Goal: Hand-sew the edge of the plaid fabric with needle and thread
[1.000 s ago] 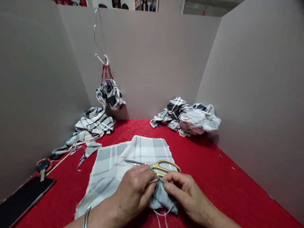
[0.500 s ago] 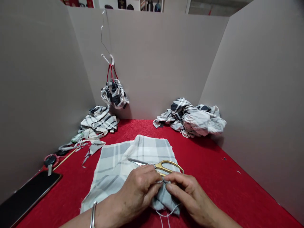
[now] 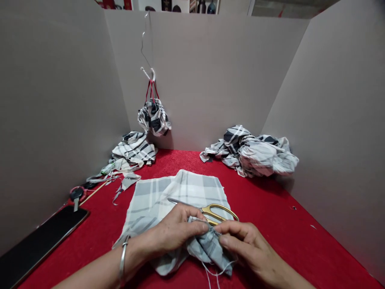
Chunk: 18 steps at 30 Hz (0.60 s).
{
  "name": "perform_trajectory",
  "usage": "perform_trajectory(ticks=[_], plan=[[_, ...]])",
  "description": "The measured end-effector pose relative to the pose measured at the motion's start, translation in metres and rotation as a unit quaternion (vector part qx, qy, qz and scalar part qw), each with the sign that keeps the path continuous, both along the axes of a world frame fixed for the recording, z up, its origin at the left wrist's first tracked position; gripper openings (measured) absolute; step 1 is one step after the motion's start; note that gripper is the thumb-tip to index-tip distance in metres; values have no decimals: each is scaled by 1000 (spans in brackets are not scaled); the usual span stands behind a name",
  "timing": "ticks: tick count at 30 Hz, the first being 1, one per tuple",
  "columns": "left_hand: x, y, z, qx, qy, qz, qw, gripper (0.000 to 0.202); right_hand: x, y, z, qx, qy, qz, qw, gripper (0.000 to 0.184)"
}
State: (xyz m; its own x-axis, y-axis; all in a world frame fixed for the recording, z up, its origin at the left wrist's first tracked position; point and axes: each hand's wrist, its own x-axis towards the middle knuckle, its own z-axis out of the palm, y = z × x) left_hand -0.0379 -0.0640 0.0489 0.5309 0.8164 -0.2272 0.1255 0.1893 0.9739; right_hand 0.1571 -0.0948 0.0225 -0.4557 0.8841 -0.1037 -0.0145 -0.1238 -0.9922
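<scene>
My left hand (image 3: 180, 226) pinches the gathered edge of a grey plaid cloth (image 3: 207, 247), thumb on top. Close on its right, my right hand (image 3: 243, 241) has thumb and index finger closed at the same gathers; whether a needle sits between them is too small to see. White thread (image 3: 215, 275) loops and dangles below the bunched part. Behind the hands, gold-handled scissors (image 3: 221, 208) lie on a flat piece of pale plaid cloth (image 3: 192, 184), their blades pointing left and partly covered by my left hand.
Crumpled plaid fabric (image 3: 261, 156) lies at the back right, more scraps (image 3: 135, 148) at the back left. A plaid pouch (image 3: 155, 118) hangs by red cords from a hook. A phone (image 3: 45, 241) and key (image 3: 76, 196) lie left. Grey panels (image 3: 210, 80) enclose the red tabletop (image 3: 270, 208).
The view has shifted, so the surroundings appear further right. My left hand has turned, its thumb now stretched along the cloth, and more of the gathered edge shows between my hands.
</scene>
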Motion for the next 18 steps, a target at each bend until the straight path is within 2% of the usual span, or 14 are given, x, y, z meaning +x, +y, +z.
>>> perform_trajectory(ticks=[6,18], plan=[[-1,0,-1,-37,-39,3,999,13,-1,0,-1,-27,13,3,1000,30],[0,0,-6,-100,-79,33,991,17,1,0,-9,-44,41,13,998,31]])
